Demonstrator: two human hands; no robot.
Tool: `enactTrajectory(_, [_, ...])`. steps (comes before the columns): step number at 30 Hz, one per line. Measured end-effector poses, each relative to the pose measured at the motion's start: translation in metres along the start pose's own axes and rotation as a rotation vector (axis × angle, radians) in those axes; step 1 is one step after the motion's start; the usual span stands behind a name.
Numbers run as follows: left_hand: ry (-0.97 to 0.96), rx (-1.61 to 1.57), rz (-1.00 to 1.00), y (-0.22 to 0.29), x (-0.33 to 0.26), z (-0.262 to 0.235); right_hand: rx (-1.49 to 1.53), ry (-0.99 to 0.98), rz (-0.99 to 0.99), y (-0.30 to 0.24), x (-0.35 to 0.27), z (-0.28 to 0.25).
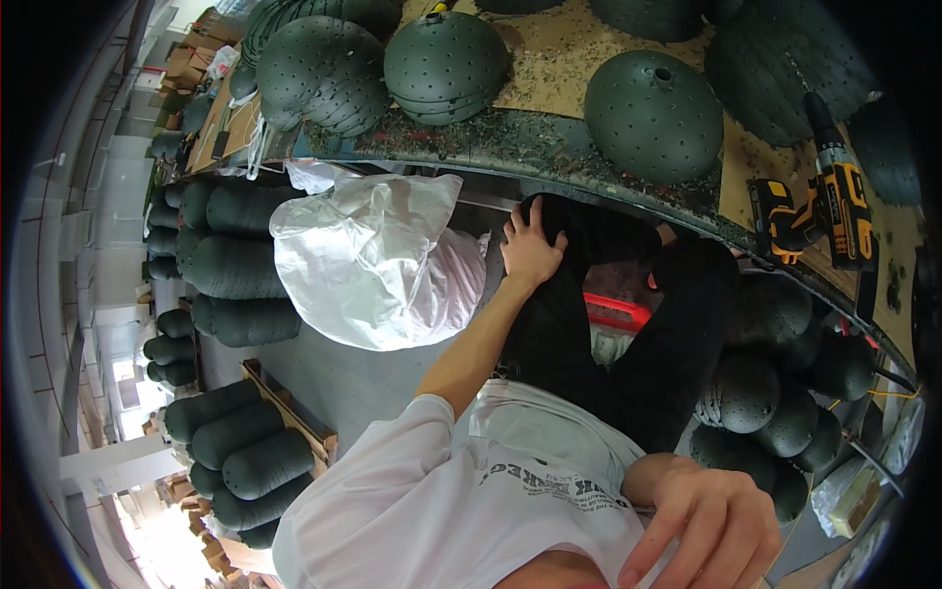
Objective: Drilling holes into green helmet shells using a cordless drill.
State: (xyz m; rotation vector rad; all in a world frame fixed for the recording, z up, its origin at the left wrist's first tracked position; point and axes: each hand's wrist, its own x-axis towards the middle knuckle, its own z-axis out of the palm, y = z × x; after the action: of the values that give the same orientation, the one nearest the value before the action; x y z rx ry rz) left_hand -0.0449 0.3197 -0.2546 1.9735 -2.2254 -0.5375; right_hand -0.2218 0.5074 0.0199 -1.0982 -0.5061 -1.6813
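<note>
1. Perforated dome point(643, 128), dark green, single: sitting crown-up near the front edge of the workbench point(549, 69), showing small holes over its visible surface and a wider opening at the crown.
2. Nested domes point(446, 69), one stack: standing on the bench to the left of item 1, likewise showing holes; a tilted stack point(319, 74) is leaning out just beside them.
3. Power drill point(839, 196), yellow and black, bit fitted: resting at the bench's right end, with neither hand touching it.
4. Green shavings point(481, 137): lying scattered along the bench front, suggesting that drilling has been done here.
5. Left hand point(531, 253): resting on the black trousers point(549, 324), fingers spread, holding nothing visible, with a white sack point(378, 265) standing near.
6. Right hand point(714, 520): hanging before the white shirt point(442, 481), fingers bent; the palm is facing away, so whether it is gripping anything cannot be told.
7. Stock: loose domes point(743, 393) are lying below the bench at right, some showing holes; floor stacks point(235, 442) are waiting at left, too distant for checking.
8. Progress, by judgement: holes are appearing largely complete on the bench pieces; drilling is seemingly pausing. How many pieces are remaining cannot be told.
</note>
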Motion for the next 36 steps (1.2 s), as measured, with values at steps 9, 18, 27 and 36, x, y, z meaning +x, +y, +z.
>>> enactTrajectory(9, [0.000, -0.015, -0.004, 0.001, -0.001, -0.002, 0.014, 0.006, 0.036, -0.010, -0.009, 0.008])
enactTrajectory(18, [0.014, -0.022, 0.007, -0.005, -0.001, 0.001, -0.044, -0.066, 0.002, -0.004, 0.009, 0.006])
enactTrajectory(27, [0.005, -0.033, 0.027, -0.006, -0.003, -0.002, -0.109, -0.108, 0.025, -0.011, 0.009, 0.022])
enactTrajectory(36, [0.056, -0.040, 0.143, 0.027, -0.030, -0.033, -0.090, -0.115, 0.025, -0.018, -0.012, 0.051])
